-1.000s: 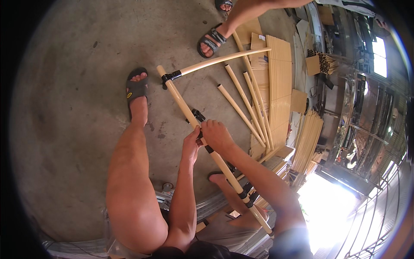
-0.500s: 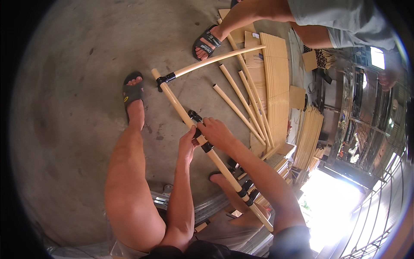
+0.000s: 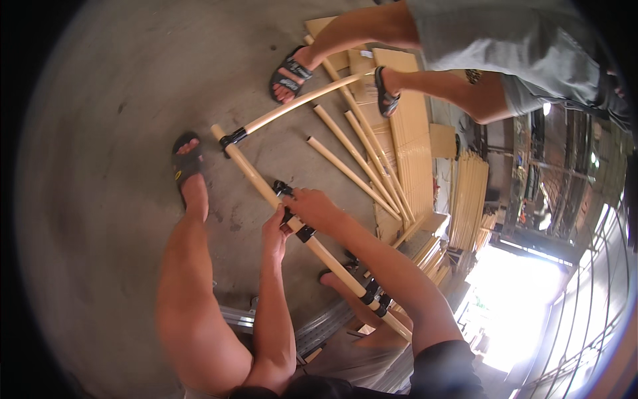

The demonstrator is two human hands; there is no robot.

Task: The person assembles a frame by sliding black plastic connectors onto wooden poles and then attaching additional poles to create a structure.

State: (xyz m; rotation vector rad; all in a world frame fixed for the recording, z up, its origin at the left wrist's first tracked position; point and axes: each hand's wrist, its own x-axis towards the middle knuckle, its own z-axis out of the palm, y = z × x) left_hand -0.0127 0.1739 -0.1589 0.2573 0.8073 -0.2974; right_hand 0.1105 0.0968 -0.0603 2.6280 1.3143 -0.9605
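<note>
A long beige pipe [image 3: 252, 174] slants from the upper left down across my lap, with several black pipe joints along it. At its far end, a black joint [image 3: 232, 137] links it to a second beige pipe [image 3: 292, 104] running to the right. My left hand [image 3: 274, 234] pinches a black joint around the pipe's middle from the near left side. From the other side, my right hand [image 3: 311, 207] closes its fingers on the same joint, which they largely hide. Just beyond them sits another black joint piece [image 3: 282, 187]. A black joint [image 3: 306, 233] lies just below.
Several loose beige pipes [image 3: 352, 149] lie on the floor and on flattened cardboard [image 3: 417, 143] at the right. A person in grey shorts [image 3: 478, 36] and sandals stands at the upper right. Metal racks [image 3: 538, 179] stand beyond, beside a bright opening.
The other person has stepped in, and a second sandalled foot now shows on the cardboard. The view has shifted slightly; both my hands keep their grip at the joint.
</note>
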